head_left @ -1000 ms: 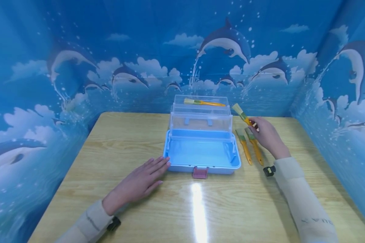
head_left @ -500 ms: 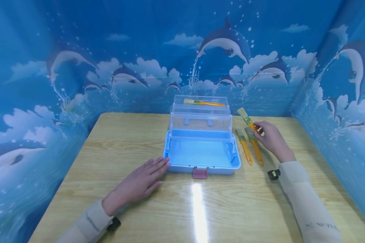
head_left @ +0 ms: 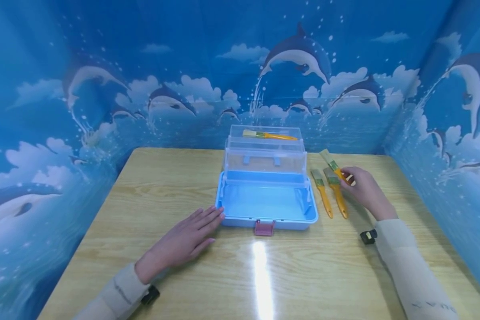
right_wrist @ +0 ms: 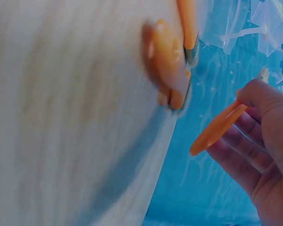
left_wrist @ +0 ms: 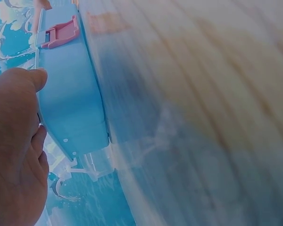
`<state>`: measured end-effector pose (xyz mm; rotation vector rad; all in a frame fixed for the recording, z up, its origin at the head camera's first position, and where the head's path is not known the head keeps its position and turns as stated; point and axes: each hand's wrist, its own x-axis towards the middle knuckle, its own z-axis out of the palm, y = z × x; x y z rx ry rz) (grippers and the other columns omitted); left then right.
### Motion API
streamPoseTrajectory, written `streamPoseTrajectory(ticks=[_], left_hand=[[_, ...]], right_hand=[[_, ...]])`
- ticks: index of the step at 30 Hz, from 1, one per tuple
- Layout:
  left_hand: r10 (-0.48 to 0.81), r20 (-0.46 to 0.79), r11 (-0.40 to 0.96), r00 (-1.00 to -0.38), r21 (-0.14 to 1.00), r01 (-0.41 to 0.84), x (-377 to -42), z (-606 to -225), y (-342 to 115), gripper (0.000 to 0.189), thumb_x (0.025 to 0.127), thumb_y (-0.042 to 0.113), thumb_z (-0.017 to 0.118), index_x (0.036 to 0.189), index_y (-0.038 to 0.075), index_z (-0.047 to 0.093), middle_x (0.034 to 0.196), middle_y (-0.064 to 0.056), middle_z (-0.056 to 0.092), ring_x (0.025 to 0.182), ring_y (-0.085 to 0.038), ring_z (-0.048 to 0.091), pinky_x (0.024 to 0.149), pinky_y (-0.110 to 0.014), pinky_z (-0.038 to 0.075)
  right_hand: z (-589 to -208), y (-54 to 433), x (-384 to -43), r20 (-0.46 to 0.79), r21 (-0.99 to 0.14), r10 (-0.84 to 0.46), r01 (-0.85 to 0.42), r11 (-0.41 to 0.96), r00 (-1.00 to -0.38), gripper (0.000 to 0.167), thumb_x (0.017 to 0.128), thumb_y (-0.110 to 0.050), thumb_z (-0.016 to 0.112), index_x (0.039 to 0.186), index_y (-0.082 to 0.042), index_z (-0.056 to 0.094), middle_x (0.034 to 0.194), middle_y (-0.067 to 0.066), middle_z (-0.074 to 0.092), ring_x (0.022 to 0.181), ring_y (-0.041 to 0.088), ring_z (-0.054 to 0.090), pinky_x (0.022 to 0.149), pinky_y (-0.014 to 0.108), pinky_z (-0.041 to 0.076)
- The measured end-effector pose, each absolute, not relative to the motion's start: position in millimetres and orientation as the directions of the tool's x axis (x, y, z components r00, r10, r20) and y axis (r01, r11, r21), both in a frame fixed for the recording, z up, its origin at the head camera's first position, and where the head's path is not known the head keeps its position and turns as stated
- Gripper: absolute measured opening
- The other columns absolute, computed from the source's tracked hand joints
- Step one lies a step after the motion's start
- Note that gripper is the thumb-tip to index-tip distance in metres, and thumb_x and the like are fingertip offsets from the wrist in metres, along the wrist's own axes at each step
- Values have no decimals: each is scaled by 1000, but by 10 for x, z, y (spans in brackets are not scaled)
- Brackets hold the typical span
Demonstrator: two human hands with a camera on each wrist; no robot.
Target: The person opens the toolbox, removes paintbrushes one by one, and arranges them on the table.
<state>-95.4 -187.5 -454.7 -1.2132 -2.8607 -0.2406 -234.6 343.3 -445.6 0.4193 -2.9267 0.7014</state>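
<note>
A: What has moved since the earlier frame?
B: The right hand [head_left: 362, 189] and its held brush [head_left: 334, 165] have shifted rightward and nearer the person. The left hand [head_left: 184, 240] has stayed put.

A: How does each hand stand?
B: The right one pinches the handle between thumb and fingers, bristles pointing away, the brush lifted off the table [head_left: 164, 178]. The left one lies with fingers extended, fingertips at the near left corner of the blue box [head_left: 240, 222]; whether they press or merely rest, I can't tell.

A: How would that brush handle?
B: Light and stiff, I'd judge, with a smooth handle that might roll in a loose pinch. The bristles look soft and easily splayed, so mid-handle is the sensible hold.

A: Is all of it visible?
B: Not in one view. From the head, the fingers cover the handle's end; the right wrist view shows that end, but the thumb hides most of the ferrule.

A: And farther out?
B: A narrow brush [head_left: 324, 198] and a wide brush [head_left: 338, 198] lie right of the box, blurred and partly overlapping in the wrist view. Another, the upper brush [head_left: 280, 136], sits up among the clear trays [head_left: 264, 160]; exactly which surface bears it is hard to make out.
</note>
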Motion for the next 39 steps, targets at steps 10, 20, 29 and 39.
streamPoseTrajectory(ticks=[10, 20, 29, 39], left_hand=[[715, 76, 683, -695, 137, 718, -944, -4503, -1877, 64, 109, 36, 45, 163, 16, 18, 170, -2, 15, 157, -21, 18, 128, -46, 19], [710, 72, 689, -701, 138, 712, -956, -4505, -1869, 64, 109, 36, 46, 163, 17, 19, 170, -1, 15, 157, -21, 17, 128, -46, 20], [710, 75, 689, -700, 131, 713, -957, -4516, -1873, 64, 109, 38, 45, 163, 16, 20, 170, -2, 16, 156, -22, 19, 128, -47, 21], [710, 66, 688, -701, 145, 711, -950, -4507, -1872, 64, 109, 37, 45, 163, 17, 19, 170, -2, 15, 157, -21, 17, 128, -46, 19]], right_hand=[[-4492, 3592, -2248, 186, -433, -226, -286, 855, -956, 37, 97, -3, 63, 129, 15, 58, 108, 29, 66, 89, 38, 67, 75, 54, 60], [-4476, 3656, -2225, 179, -423, -209, -268, 866, -961, 37, 96, -3, 64, 126, 18, 59, 104, 32, 66, 86, 40, 68, 73, 54, 60], [-4492, 3717, -2219, 98, -391, -195, -218, 894, -976, 39, 97, -6, 64, 127, 18, 58, 107, 34, 66, 91, 43, 68, 76, 56, 60], [-4557, 3787, -2189, 45, -396, -179, -183, 900, -983, 41, 96, -8, 62, 124, 22, 57, 104, 35, 66, 90, 46, 66, 78, 60, 58]])
